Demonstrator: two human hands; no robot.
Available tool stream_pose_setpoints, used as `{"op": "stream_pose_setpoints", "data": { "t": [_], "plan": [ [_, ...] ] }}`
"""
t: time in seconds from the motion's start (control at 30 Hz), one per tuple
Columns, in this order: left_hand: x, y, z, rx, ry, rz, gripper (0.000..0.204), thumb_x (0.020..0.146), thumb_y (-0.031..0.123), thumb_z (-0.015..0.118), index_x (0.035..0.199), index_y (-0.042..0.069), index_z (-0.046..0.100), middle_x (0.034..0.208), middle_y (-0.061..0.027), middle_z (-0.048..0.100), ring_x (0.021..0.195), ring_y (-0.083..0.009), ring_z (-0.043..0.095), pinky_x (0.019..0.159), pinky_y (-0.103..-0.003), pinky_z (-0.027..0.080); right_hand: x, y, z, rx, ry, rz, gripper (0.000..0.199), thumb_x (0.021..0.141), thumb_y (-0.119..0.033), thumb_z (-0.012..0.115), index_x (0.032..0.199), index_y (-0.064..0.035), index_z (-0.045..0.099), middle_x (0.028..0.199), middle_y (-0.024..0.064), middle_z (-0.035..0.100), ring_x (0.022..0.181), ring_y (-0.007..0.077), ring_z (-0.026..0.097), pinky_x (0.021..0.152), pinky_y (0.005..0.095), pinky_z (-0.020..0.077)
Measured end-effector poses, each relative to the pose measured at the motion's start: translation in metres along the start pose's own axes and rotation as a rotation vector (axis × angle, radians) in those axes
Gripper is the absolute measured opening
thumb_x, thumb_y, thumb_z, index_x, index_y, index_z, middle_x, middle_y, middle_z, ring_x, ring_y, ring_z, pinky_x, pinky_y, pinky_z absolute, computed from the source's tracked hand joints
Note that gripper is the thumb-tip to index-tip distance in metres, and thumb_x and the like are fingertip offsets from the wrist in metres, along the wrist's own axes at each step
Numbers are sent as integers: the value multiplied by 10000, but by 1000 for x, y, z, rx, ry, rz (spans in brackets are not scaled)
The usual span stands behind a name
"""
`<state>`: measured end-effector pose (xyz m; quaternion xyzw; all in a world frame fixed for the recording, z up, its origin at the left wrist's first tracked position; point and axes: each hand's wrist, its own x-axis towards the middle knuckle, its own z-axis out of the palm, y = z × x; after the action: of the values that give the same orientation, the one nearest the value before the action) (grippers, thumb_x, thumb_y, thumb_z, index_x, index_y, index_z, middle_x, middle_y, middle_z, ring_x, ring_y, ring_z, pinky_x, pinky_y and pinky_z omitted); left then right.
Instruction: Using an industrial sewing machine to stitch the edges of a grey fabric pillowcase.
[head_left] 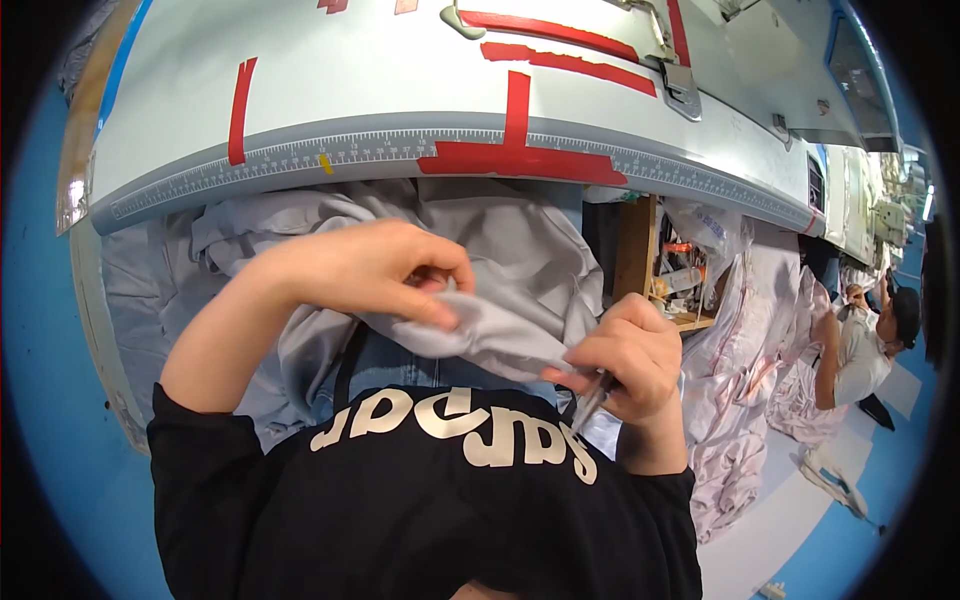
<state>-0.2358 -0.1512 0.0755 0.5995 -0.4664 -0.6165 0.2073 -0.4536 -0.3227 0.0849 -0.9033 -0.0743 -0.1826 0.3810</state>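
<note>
My left hand (385, 275) has its thumb and fingers closed on a fold of light grey fabric (490, 325); the hand is slightly blurred. At the other end of that fold, my right hand (632, 355) pinches the cloth between thumb and fingers. A slim, dark and silvery object (594, 398) sticks out below the right hand; its kind is unclear. The stretch of fabric between my hands is bunched and raised in front of my chest. More of the grey cloth drapes over my lap and hangs below the table edge.
A white worktable (380, 70) has a curved-looking ruler strip (370, 150) along its front edge, with red tape (520, 160) on it. A sewing machine (780, 70) stands at the upper right. Pinkish cloth (730, 440) hangs at right, near a wooden shelf (637, 245). Another person (865, 350) sits beyond.
</note>
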Motion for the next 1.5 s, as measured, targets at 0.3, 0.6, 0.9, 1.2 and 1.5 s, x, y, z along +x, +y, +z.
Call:
{"op": "stream_pose_setpoints", "data": {
  "t": [0.3, 0.6, 0.9, 1.2, 1.5],
  "plan": [
    [-96, 32, -18, 328, 525, 491, 237, 740, 227, 749, 750, 36, 608, 661, -48, 580, 579, -235, 562, 525, -301, 420, -17, 5, -17, -186, 148, 396, 316, 502, 100, 623, 784, -42, 603, 676, 44, 520, 614, 164, 507, 538, 274, 378],
    [-141, 36, -54, 405, 945, 283, 117, 700, 33, 731, 753, -8, 635, 682, -79, 606, 598, -122, 566, 550, -255, 417, -17, 23, -21, 8, 198, 550, 232, 698, 101, 556, 906, 0, 561, 803, 49, 549, 742, 100, 517, 668, 236, 414],
    [-117, 16, -133, 573, 1366, 190, 104, 892, 91, 557, 906, -12, 563, 750, -49, 552, 717, -118, 509, 650, -248, 415, -28, 21, -63, 343, 108, 721, 259, 783, -168, 698, 927, 20, 595, 788, 5, 580, 702, 74, 531, 614, 223, 431],
    [30, -49, -183, 635, 1246, 336, 176, 829, 235, 675, 840, 77, 597, 793, -49, 628, 709, -242, 611, 627, -343, 472, -20, 110, -103, -281, 349, 907, 326, 884, -129, 542, 1190, -19, 544, 960, 87, 602, 869, 192, 611, 781, 297, 460],
    [62, -37, -223, 815, 1045, 576, 238, 785, 236, 702, 785, 72, 530, 728, -45, 584, 685, -251, 594, 583, -364, 444, 63, 146, -112, -1121, 174, 436, 398, 820, -115, 657, 1193, -8, 570, 1170, 170, 577, 1091, 362, 538, 926, 434, 441]
  ]
}}
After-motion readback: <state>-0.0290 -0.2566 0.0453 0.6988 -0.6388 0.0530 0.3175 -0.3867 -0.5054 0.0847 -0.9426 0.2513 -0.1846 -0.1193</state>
